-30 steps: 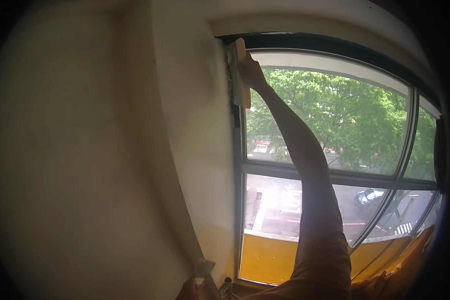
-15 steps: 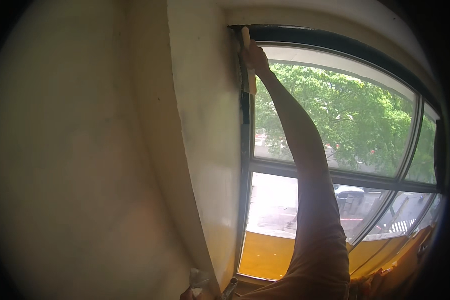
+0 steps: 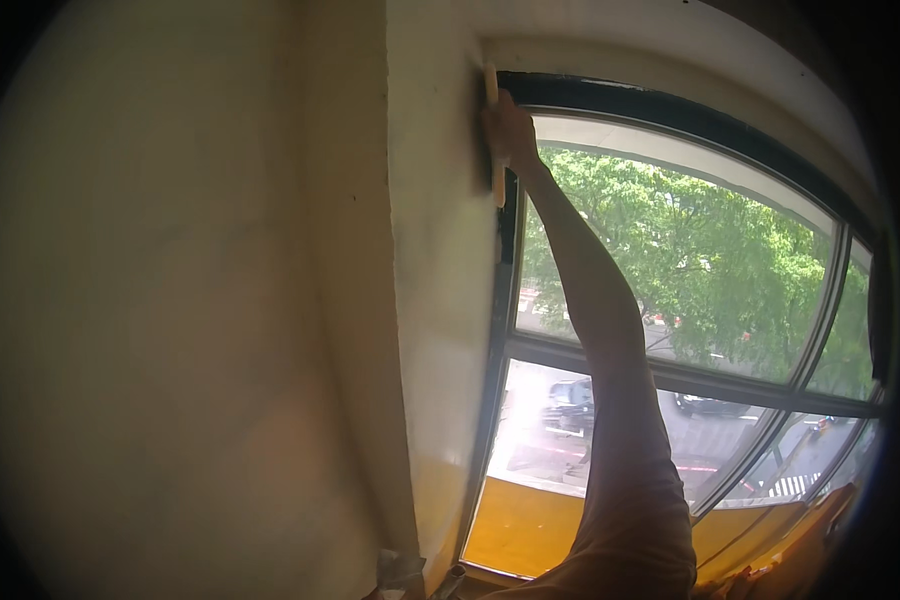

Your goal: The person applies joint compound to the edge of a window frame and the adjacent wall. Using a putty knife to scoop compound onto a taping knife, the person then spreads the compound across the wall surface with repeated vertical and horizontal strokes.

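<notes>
My right arm reaches up across the window, and my right hand (image 3: pixel 511 130) is closed around a long, flat hand tool with a pale bar (image 3: pixel 500 190). The tool stands upright, seen nearly edge-on, at the plastered wall strip (image 3: pixel 435 250) by the window's upper left corner. A dark band shows along its wall side; its exact kind is unclear. Only a sliver of my left hand (image 3: pixel 378 594) shows at the lower edge, beside a greyish, crumpled-looking thing (image 3: pixel 401 570). The left fingers are mostly hidden.
A dark-framed window (image 3: pixel 610 92) curves across the right, with a crossbar (image 3: pixel 690 381) below the upper pane. A wall corner edge (image 3: pixel 395 300) runs down left of it. A pipe end (image 3: pixel 451 578) stands at the bottom; orange material (image 3: pixel 810 540) lies lower right.
The view has shifted, so wall and window sit lower and further right. My right hand keeps its hold, and the tool now lies more over the wall beside the frame. The left hand has nearly left view.
</notes>
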`<state>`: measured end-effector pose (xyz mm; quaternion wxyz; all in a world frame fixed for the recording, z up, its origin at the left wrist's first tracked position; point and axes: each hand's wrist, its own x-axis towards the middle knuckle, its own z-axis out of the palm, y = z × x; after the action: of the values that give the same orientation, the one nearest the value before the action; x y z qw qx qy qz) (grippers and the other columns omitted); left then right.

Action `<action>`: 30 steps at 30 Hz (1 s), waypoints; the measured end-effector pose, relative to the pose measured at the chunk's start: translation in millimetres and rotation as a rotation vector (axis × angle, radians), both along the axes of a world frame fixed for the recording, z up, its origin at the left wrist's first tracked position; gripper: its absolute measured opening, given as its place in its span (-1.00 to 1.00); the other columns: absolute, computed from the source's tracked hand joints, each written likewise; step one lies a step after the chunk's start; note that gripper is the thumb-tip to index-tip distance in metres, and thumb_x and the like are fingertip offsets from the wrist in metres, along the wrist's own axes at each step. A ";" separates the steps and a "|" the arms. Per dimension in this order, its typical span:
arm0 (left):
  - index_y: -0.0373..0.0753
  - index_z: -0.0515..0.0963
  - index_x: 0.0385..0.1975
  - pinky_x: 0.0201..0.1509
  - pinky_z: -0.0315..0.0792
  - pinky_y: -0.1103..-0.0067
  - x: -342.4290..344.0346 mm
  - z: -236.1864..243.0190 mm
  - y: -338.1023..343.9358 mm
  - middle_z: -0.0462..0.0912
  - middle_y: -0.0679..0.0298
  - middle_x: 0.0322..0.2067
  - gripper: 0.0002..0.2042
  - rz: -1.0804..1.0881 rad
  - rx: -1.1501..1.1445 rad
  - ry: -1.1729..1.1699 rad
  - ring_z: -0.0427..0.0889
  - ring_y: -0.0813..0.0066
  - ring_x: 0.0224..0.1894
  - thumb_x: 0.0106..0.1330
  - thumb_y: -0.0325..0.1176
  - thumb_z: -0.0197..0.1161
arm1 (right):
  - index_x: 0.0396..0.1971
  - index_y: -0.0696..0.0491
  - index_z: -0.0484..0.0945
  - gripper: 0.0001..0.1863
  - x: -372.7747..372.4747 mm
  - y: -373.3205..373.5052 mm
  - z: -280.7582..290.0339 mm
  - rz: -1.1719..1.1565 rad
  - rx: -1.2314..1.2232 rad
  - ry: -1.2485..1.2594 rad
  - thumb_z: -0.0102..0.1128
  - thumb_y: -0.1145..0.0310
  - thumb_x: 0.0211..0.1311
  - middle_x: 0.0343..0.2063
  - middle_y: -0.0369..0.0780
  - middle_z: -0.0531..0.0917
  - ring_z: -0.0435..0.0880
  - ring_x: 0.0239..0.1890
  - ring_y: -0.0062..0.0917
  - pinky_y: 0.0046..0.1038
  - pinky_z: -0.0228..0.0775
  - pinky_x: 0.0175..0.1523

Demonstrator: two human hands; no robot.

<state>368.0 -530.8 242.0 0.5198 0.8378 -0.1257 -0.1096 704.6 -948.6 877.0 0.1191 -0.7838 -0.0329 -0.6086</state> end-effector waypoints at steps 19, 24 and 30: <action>-0.52 0.39 0.13 -0.41 0.29 0.32 16.1 -19.8 17.6 0.39 0.13 -0.55 -0.53 -0.085 -0.046 0.006 0.27 0.39 -0.48 0.34 -0.32 0.26 | 0.10 0.12 0.28 -0.58 -18.7 1.7 12.9 0.070 -0.093 -0.074 0.03 0.17 0.41 -0.49 0.08 0.67 0.69 -0.34 0.07 0.09 0.50 -0.18; -0.55 0.38 0.08 -0.40 0.28 0.32 10.5 32.0 5.3 0.36 0.14 -0.54 -0.55 -0.120 -0.012 0.102 0.22 0.39 -0.46 0.35 -0.31 0.25 | 0.08 0.12 0.28 -0.59 -12.4 3.3 9.3 -0.043 -0.174 -0.142 0.05 0.17 0.40 -0.53 0.09 0.66 0.68 -0.38 0.08 0.06 0.51 -0.26; -0.56 0.41 -0.08 -0.42 0.28 0.30 17.5 13.3 11.5 0.39 0.10 -0.56 -0.61 -0.094 0.043 0.022 0.23 0.37 -0.47 0.35 -0.29 0.27 | 0.21 0.18 0.25 -0.48 -74.7 7.8 -46.3 0.222 -0.046 -0.100 0.06 0.18 0.42 -0.51 0.09 0.66 0.68 -0.39 0.08 0.00 0.51 -0.30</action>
<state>385.5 -519.3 255.4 0.4974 0.8407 -0.1568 -0.1456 629.9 -940.8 830.6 0.1661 -0.7464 -0.1392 -0.6292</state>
